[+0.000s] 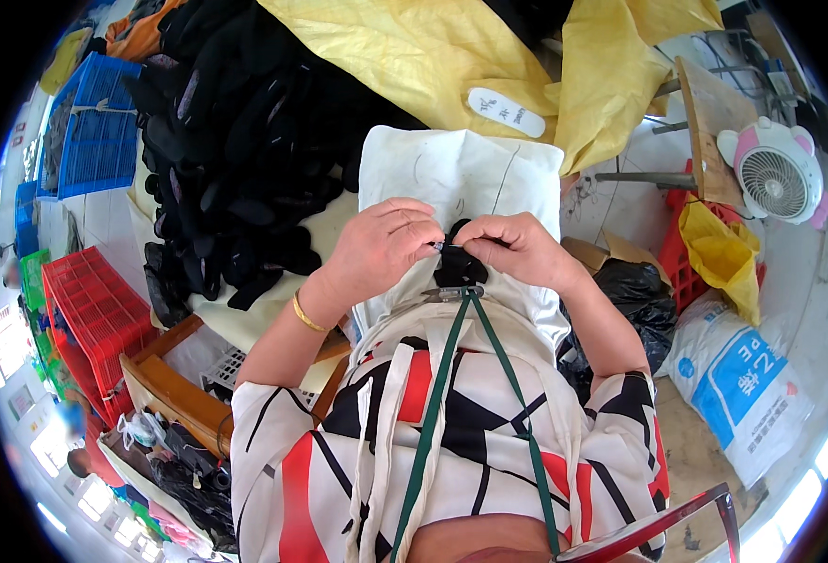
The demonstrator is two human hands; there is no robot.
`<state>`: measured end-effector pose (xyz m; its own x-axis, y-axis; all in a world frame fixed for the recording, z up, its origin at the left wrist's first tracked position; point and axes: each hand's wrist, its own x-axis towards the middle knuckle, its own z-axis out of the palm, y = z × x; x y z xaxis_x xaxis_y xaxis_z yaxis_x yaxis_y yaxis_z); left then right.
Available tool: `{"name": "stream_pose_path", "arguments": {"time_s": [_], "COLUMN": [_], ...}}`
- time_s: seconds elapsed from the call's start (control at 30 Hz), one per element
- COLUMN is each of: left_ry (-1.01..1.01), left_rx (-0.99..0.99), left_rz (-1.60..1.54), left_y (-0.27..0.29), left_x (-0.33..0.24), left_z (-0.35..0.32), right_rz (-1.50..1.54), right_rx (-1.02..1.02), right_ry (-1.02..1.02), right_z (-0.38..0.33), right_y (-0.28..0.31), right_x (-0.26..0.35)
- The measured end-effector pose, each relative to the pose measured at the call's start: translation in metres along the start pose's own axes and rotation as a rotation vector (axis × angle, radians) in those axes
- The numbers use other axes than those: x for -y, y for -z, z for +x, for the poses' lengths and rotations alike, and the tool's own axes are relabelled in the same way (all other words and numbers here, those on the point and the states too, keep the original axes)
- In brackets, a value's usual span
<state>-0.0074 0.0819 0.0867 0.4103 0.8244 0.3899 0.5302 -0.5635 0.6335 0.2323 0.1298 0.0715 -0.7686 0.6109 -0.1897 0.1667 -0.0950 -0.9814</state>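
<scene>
Above my lap, my left hand (390, 242) and my right hand (517, 246) are close together, fingertips pinched. Between them hangs a small black fabric piece (461, 267), its kind unclear. My right thumb and finger grip its upper edge. At my left fingertips is something small and pale that I cannot make out. Just below the black piece, thread snips (447, 294) lie at my waist on a green cord (442, 380). A white cloth (461, 174) covers my lap and spreads out beneath both hands.
A large heap of black sock-like pieces (235, 159) lies at the far left, beside yellow sheeting (414, 47). A white sole-shaped piece (506, 111) rests on the sheeting. Blue (99, 127) and red crates (95, 314) stand left; a fan (775, 174) and white sack (737, 385) right.
</scene>
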Motion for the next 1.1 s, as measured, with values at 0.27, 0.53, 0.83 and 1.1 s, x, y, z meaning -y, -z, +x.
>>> {"name": "stream_pose_path", "arguments": {"time_s": [0.27,0.53,0.83,1.1], "left_ry": [0.055,0.063,0.105,0.128], "left_rx": [-0.043,-0.037,-0.037,-0.047], "left_rz": [-0.27,-0.356,-0.406,-0.413], "left_y": [-0.006,-0.005,-0.01,-0.009], "left_x": [-0.002,-0.006,-0.003,-0.006], "left_z": [-0.008,-0.008,-0.011,-0.013], "right_rz": [0.236,0.347,0.182,0.274], "right_rx": [0.048,0.056,0.082,0.086], "right_ry": [-0.049,-0.08,-0.009,-0.132], "right_z": [-0.001,-0.008,-0.008,-0.01], "right_y": [-0.012,-0.018,-0.008,-0.015], "right_x": [-0.007,-0.009,-0.005,-0.007]}}
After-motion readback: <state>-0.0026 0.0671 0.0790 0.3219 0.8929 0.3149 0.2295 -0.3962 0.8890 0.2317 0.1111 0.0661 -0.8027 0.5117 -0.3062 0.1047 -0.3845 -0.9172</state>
